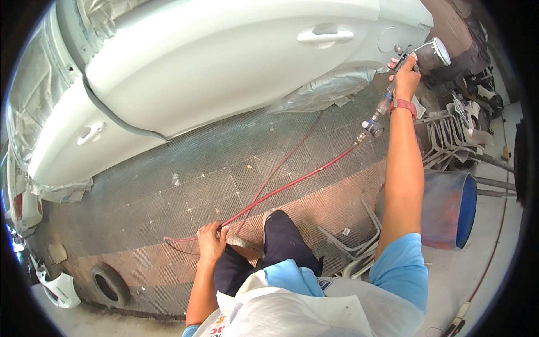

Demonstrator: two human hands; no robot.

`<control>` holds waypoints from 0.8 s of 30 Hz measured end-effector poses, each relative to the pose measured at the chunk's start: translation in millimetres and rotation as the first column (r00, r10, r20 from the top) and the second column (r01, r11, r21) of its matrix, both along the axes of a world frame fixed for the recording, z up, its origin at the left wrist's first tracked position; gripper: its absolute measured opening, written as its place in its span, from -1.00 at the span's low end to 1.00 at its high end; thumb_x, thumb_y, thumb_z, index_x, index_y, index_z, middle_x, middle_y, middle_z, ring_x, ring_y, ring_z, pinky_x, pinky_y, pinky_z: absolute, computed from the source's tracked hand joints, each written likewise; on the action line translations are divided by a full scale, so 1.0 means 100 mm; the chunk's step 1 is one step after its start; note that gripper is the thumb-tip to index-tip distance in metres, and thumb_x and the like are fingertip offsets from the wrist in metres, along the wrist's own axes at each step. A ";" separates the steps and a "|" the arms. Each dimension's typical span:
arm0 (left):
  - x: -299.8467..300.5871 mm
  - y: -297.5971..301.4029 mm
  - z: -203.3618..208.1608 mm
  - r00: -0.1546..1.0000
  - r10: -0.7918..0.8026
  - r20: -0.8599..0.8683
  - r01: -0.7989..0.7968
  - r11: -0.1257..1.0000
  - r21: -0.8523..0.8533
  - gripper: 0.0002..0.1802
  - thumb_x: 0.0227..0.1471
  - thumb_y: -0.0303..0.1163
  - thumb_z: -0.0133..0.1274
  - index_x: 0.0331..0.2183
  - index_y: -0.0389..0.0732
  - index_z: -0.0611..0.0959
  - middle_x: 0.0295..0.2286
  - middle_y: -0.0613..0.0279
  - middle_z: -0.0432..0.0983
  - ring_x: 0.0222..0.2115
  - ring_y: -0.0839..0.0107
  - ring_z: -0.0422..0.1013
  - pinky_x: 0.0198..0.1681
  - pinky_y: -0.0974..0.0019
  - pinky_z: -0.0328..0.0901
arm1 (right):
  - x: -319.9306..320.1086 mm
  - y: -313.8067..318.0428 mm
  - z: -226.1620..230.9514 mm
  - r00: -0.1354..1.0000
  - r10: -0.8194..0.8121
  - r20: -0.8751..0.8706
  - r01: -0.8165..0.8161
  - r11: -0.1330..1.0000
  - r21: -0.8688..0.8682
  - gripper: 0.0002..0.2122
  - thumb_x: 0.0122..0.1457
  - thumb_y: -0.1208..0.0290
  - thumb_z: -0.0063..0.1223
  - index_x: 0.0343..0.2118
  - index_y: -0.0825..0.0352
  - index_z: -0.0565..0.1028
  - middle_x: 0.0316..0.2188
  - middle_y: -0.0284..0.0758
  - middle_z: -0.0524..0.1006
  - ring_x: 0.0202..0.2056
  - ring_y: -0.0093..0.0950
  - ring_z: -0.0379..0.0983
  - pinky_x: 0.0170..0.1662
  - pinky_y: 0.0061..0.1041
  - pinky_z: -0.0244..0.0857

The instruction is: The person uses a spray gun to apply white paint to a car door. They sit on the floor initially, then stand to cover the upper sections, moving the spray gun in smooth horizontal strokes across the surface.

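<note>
My right hand point(407, 78) is closed round the grip of a paint spray gun point(403, 55), held out at the far right near the rear side panel of a white car point(236, 67). A grey paint cup with a white lid point(441, 51) sits on the gun. Below the grip hang a clear filter and a small pressure regulator point(372, 128) with a round gauge. From there a red air hose point(292, 182) runs down to my left hand point(212, 241), whose fingers are wrapped round it near my knee.
Clear masking film point(325, 90) covers the car's wheel. Perforated mats point(185, 185) lie on the floor. A tyre point(110, 285) and a white bumper part point(63, 290) lie at lower left. To my right are a blue drum point(449, 209) and metal racks point(449, 135).
</note>
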State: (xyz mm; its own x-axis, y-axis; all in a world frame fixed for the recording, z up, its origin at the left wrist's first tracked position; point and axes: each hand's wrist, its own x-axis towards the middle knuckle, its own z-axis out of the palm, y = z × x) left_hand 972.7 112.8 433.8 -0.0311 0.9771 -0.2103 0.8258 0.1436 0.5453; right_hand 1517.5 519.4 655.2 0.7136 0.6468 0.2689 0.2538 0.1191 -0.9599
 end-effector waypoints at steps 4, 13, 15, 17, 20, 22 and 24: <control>-0.07 -0.27 0.28 0.990 0.138 0.001 -0.135 0.970 -0.203 -0.64 0.19 -0.11 0.25 -0.15 -0.19 0.73 -0.30 0.04 0.68 -0.18 -0.02 0.56 0.08 -0.07 0.27 | -0.15 0.06 0.35 1.000 -0.009 -0.011 0.009 1.000 -0.030 -0.47 0.50 -0.04 -0.16 -0.08 0.47 0.56 -0.41 -0.23 0.64 -0.52 -0.47 0.62 -0.67 -0.51 0.36; -0.82 -1.74 0.22 0.849 0.482 -0.216 -0.525 0.729 -0.439 -0.51 0.20 0.03 0.23 -0.05 -0.15 0.73 -0.11 0.03 0.70 0.06 -0.08 0.49 0.26 -0.30 0.15 | -2.30 -0.75 0.58 0.840 0.517 -0.166 -0.538 0.834 -0.124 -0.54 0.54 -0.01 -0.17 -0.18 0.37 0.54 -0.43 -0.33 0.62 -0.48 -0.56 0.60 -0.65 -0.59 0.32; -0.98 -2.15 0.31 0.816 0.509 -0.273 -0.578 0.725 -0.376 -0.56 0.21 -0.03 0.24 -0.06 -0.19 0.71 -0.11 0.01 0.68 0.03 -0.13 0.47 0.21 -0.26 0.20 | -2.92 -0.93 0.56 0.771 0.611 -0.177 -0.637 0.741 -0.214 -0.57 0.54 0.03 -0.15 -0.01 0.34 0.58 -0.44 -0.35 0.61 -0.49 -0.60 0.57 -0.63 -0.62 0.33; -1.15 -2.52 0.42 0.761 0.584 -0.282 -0.648 0.659 -0.383 -0.59 0.21 -0.08 0.24 -0.09 -0.21 0.71 -0.13 0.01 0.67 0.02 -0.15 0.47 0.17 -0.25 0.24 | -3.60 -1.06 0.52 0.718 0.669 -0.192 -0.692 0.714 -0.102 -0.60 0.53 0.12 -0.09 0.19 0.32 0.52 -0.48 -0.41 0.57 -0.51 -0.66 0.48 -0.53 -0.61 0.37; -1.41 -3.00 0.52 0.679 0.713 -0.178 -0.725 0.612 -0.316 -0.65 0.21 -0.18 0.25 -0.13 -0.26 0.70 -0.19 -0.08 0.66 -0.09 -0.11 0.51 0.07 -0.11 0.33 | -4.50 -1.23 0.47 0.625 0.751 -0.213 -0.776 0.629 -0.058 -0.55 0.51 0.20 -0.02 0.36 0.29 0.42 -0.53 -0.45 0.53 -0.52 -0.70 0.42 -0.44 -0.59 0.40; -1.53 -3.29 0.55 0.602 0.782 -0.164 -0.791 0.555 -0.258 -0.69 0.21 -0.24 0.25 -0.15 -0.30 0.69 -0.26 -0.13 0.65 -0.20 -0.07 0.55 -0.04 0.01 0.39 | -5.03 -1.29 0.46 0.582 0.787 -0.205 -0.810 0.584 -0.059 -0.53 0.50 0.21 0.01 0.38 0.28 0.40 -0.54 -0.44 0.53 -0.52 -0.70 0.41 -0.42 -0.57 0.41; -1.62 -3.50 0.56 0.541 0.830 -0.137 -0.836 0.514 -0.190 -0.69 0.23 -0.24 0.23 -0.16 -0.32 0.69 -0.28 -0.12 0.65 -0.22 -0.06 0.55 -0.06 0.00 0.39 | -5.52 -1.31 0.48 0.573 0.798 -0.189 -0.819 0.567 -0.086 -0.53 0.50 0.20 0.01 0.36 0.30 0.42 -0.54 -0.41 0.54 -0.52 -0.68 0.43 -0.42 -0.55 0.41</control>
State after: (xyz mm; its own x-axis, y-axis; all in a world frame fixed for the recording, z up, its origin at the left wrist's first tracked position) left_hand 810.9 -237.4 489.4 -0.8159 0.4308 -0.3855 0.2794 0.8776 0.3895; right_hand 965.4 388.1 703.3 -0.1108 0.9912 0.0726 0.0111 0.0743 -0.9972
